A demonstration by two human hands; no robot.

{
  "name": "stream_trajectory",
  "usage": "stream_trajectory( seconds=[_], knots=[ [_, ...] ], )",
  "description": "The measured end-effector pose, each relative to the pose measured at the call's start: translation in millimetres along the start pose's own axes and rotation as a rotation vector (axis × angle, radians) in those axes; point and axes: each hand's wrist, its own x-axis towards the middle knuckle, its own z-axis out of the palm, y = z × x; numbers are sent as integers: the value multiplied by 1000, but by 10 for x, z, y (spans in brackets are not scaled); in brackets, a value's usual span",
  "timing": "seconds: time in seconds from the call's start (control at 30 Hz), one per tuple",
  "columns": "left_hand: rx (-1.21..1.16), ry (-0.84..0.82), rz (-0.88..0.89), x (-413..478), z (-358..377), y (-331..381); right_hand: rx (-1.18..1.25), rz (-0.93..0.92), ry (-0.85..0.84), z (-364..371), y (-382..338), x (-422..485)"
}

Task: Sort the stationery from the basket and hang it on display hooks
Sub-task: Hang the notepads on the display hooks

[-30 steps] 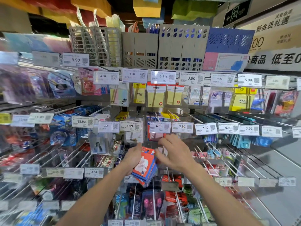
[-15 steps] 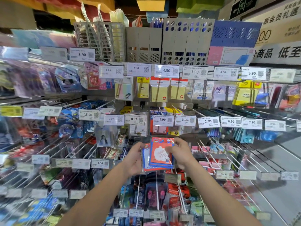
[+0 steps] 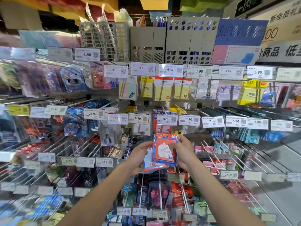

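Observation:
A stack of flat stationery packs is held up in front of the display wall. The front pack (image 3: 163, 150) is red with a white cartoon panel and blue edge. Behind it and lower left sits a blue-and-white pack (image 3: 149, 160). My left hand (image 3: 140, 156) grips the stack's left side from behind. My right hand (image 3: 183, 151) pinches the red pack's right edge, thumb on its front. The packs' top edge is just below the hook (image 3: 164, 110) that carries the 6.99 price tag (image 3: 167, 119), where similar red packs hang. The basket is out of view.
Rows of long metal hooks with price tags stick out toward me on all sides, loaded with sticky notes (image 3: 162, 92), tape (image 3: 75, 126) and other packs. Grey and blue file holders (image 3: 190, 39) stand on the top shelf. Bare hooks (image 3: 244, 157) reach out at the right.
Both hands have risen with the packs. The stack was tilted and held by my left hand alone; now it stands upright, facing me, with my right hand on its right edge.

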Motion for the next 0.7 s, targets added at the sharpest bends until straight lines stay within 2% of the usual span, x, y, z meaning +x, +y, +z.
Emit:
stream_trajectory(
  seconds=[0.07, 0.13, 0.3, 0.4, 0.53, 0.7],
  knots=[
    [97, 16, 10, -32, 45, 26, -6, -15, 3, 44, -17, -11],
    [79, -44, 15, -109, 118, 41, 1, -29, 2, 77, -8, -4],
    [188, -112, 252, -118, 91, -67, -57, -49, -39, 33, -6, 8],
    [217, -158, 258, -142, 30, -71, -157, -29, -97, -38, -71, 4],
    [327, -203, 295, -154, -34, -67, -445, -53, -161, -141, -179, 57],
    [339, -194, 255, -100, -27, -64, -549, -120, -177, -134, -222, 70]
  ],
)
